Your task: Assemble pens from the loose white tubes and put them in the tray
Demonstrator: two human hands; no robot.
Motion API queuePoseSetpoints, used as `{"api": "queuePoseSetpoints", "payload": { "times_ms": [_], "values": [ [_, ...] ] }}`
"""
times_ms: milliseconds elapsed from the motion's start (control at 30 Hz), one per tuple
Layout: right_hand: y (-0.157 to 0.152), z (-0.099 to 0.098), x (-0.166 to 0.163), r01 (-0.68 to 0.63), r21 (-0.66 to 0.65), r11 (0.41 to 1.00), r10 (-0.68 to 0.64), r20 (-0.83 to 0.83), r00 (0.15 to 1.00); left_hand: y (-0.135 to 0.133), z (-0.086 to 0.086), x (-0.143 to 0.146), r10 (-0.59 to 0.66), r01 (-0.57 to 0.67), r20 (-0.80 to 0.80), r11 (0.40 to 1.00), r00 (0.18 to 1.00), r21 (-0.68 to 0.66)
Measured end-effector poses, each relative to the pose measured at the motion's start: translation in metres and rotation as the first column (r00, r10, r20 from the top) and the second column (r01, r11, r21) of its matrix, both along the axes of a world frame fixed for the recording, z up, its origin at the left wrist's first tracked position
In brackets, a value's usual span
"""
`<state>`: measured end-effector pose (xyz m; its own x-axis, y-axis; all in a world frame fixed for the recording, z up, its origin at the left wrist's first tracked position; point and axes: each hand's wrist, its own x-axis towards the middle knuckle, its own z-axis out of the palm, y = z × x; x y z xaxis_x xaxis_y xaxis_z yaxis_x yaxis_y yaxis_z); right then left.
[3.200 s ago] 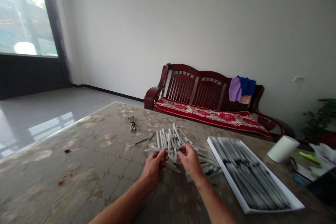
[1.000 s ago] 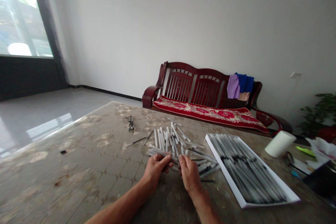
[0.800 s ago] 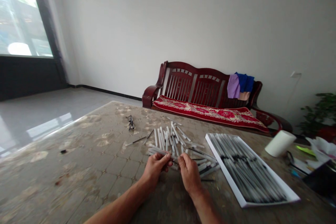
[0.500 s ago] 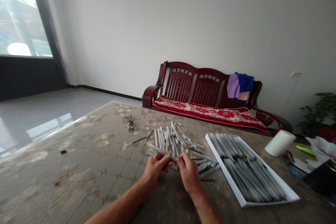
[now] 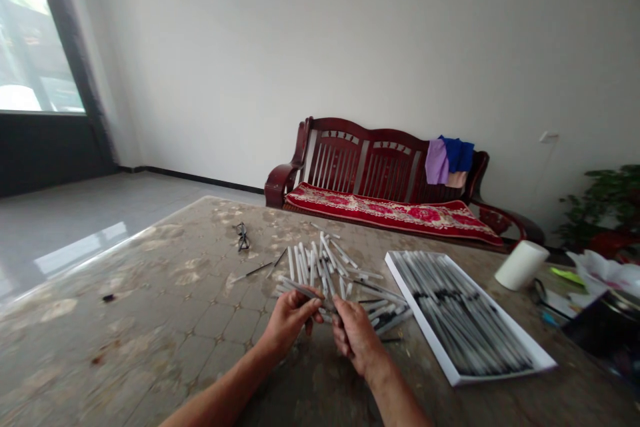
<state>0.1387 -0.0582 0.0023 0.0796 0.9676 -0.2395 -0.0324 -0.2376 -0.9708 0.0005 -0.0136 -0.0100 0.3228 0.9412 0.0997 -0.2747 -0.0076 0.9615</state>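
Left hand (image 5: 287, 323): closed, pinching a slim tube (image 5: 302, 289), left of the tray (image 5: 455, 375)
Right hand (image 5: 356, 337): curled, nearer the tray; can't tell what's held

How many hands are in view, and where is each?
2: the left hand gripping a slender grey stick, the right hand beside it, left of the white tray.

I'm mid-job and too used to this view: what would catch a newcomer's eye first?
Probably the dark red bench in front of the pale wall, with a red floral runner along its seat. Next, a white tray packed with slim rods on the table's right side. Front and centre, the left hand grips a slender stick beside a loose heap.
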Motion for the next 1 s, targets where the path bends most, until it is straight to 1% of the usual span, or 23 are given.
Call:
{"api": "queuePoseSetpoints", "payload": {
  "times_ms": [33,67,100,133,167,233,267,300,333,367,433,500,533,567,600,633,700,767,833,867,933,1000],
  "values": [
    [0.001,0.001,0.002,0.032,0.011,0.999,-0.032,0.041,0.999,0.000,-0.001,-0.001,0.023,-0.022,-0.065,1.000,0.998,0.022],
    [0.002,0.001,0.005,0.081,0.055,0.995,-0.087,0.117,0.989,0.001,-0.001,-0.002,0.060,-0.052,-0.149,0.997,0.987,0.062],
    [0.003,0.001,0.009,0.138,0.134,0.981,-0.165,0.216,0.962,0.001,-0.002,-0.004,0.114,-0.086,-0.237,0.989,0.965,0.124],
    [0.004,0.002,0.013,0.189,0.239,0.952,-0.260,0.316,0.912,0.000,-0.002,-0.006,0.182,-0.120,-0.313,0.971,0.932,0.207],
    [0.005,0.002,0.017,0.217,0.352,0.911,-0.356,0.404,0.843,0.000,-0.002,-0.008,0.254,-0.144,-0.366,0.942,0.895,0.302],
    [0.005,0.000,0.024,0.208,0.535,0.819,-0.512,0.518,0.685,-0.002,-0.002,-0.013,0.386,-0.168,-0.396,0.859,0.833,0.484],
    [0.004,-0.001,0.026,0.188,0.588,0.787,-0.559,0.549,0.621,-0.003,-0.001,-0.014,0.441,-0.173,-0.392,0.812,0.807,0.558],
    [0.003,-0.003,0.026,0.163,0.617,0.770,-0.580,0.571,0.581,-0.004,-0.001,-0.016,0.488,-0.167,-0.392,0.766,0.780,0.621],
    [0.002,-0.005,0.025,0.130,0.633,0.763,-0.582,0.586,0.564,-0.004,-0.001,-0.017,0.525,-0.147,-0.398,0.723,0.752,0.675],
    [0.000,-0.006,0.023,0.095,0.641,0.761,-0.571,0.593,0.568,-0.004,-0.001,-0.018,0.551,-0.115,-0.410,0.686,0.727,0.718],
    [-0.002,-0.009,0.019,0.021,0.633,0.774,-0.500,0.590,0.634,-0.004,0.000,-0.019,0.575,-0.032,-0.445,0.636,0.686,0.771],
    [-0.001,-0.009,0.020,-0.024,0.589,0.808,-0.393,0.570,0.721,-0.002,0.001,-0.021,0.579,0.015,-0.468,0.618,0.668,0.786],
    [0.001,-0.008,0.023,-0.028,0.562,0.827,-0.359,0.565,0.743,-0.001,0.002,-0.021,0.582,0.004,-0.465,0.621,0.668,0.784],
    [0.004,-0.007,0.028,-0.022,0.540,0.841,-0.350,0.576,0.739,-0.001,0.002,-0.022,0.586,-0.030,-0.449,0.629,0.674,0.777],
    [0.008,-0.005,0.034,-0.014,0.528,0.849,-0.366,0.606,0.706,0.000,0.002,-0.022,0.593,-0.084,-0.421,0.639,0.686,0.764],
    [0.013,-0.004,0.041,-0.014,0.523,0.852,-0.391,0.654,0.648,0.001,0.002,-0.021,0.599,-0.148,-0.385,0.651,0.702,0.744],
    [0.022,-0.004,0.052,-0.063,0.496,0.866,-0.403,0.768,0.498,0.002,0.000,-0.018,0.594,-0.278,-0.312,0.694,0.741,0.664],
    [0.030,-0.005,0.059,-0.130,0.417,0.900,-0.346,0.863,0.368,0.003,-0.003,-0.014,0.540,-0.360,-0.252,0.777,0.803,0.517],
    [0.035,-0.008,0.060,-0.171,0.327,0.929,-0.274,0.922,0.274,0.005,-0.004,-0.009,0.451,-0.382,-0.174,0.865,0.875,0.324],
    [0.036,-0.009,0.059,-0.181,0.294,0.939,-0.248,0.939,0.238,0.006,-0.004,-0.007,0.411,-0.377,-0.125,0.897,0.903,0.231],
    [0.037,-0.011,0.059,-0.178,0.258,0.950,-0.225,0.957,0.183,0.008,-0.002,-0.004,0.364,-0.361,-0.026,0.929,0.931,0.080],
    [0.037,-0.012,0.059,-0.152,0.253,0.955,-0.233,0.962,0.141,0.010,0.000,-0.003,0.348,-0.347,0.040,0.937,0.937,-0.026]
  ]
}}
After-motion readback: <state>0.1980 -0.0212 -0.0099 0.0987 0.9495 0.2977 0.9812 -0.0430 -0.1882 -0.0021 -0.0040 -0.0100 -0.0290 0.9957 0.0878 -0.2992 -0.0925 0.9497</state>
